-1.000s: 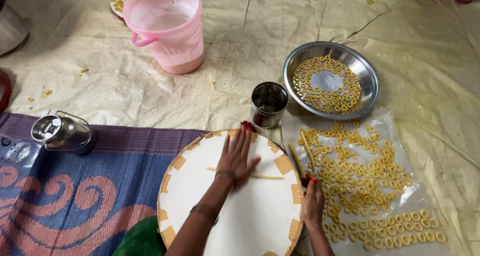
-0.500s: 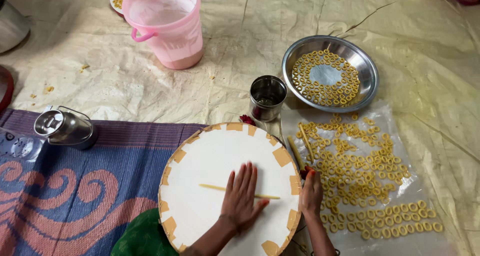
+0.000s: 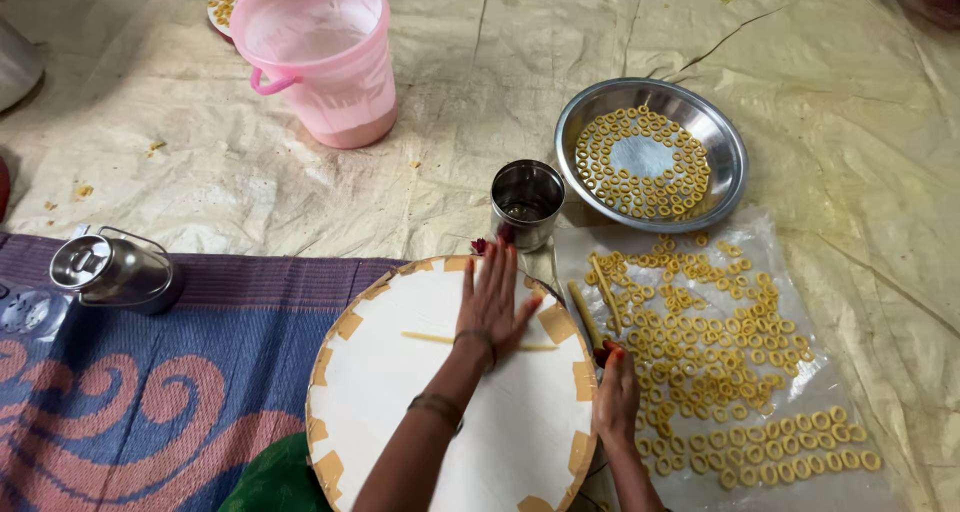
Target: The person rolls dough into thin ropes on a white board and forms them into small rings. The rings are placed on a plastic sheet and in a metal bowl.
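A thin yellow dough strand [image 3: 440, 339] was laid across the middle of a round white board [image 3: 400, 412], which rested on the floor over the edge of a purple patterned mat [image 3: 150, 412]. The left hand [image 3: 492, 302] was pressed flat on the strand's right part, fingers spread and pointing toward the board's far edge, so nothing was gripped. The right hand [image 3: 615, 397] was loosely curled at the board's right edge, touching it; whether something small was pinched in it could not be told. Just beside that edge, a clear plastic sheet [image 3: 800, 262] was covered with small dough rings [image 3: 720, 342], and two short dough sticks [image 3: 597, 302] were laid at its near-left side. Beyond the sheet a steel plate [image 3: 725, 137] with more rings was seen, a steel cup [image 3: 527, 202] beside it, a pink bucket [image 3: 320, 57] farther off, and a lidded steel pot [image 3: 115, 267] on the mat's far edge. For an even strand, light and level pressure would probably be wanted, with the palm kept flat and travelled along the whole length, so that no thick or broken spots were left.
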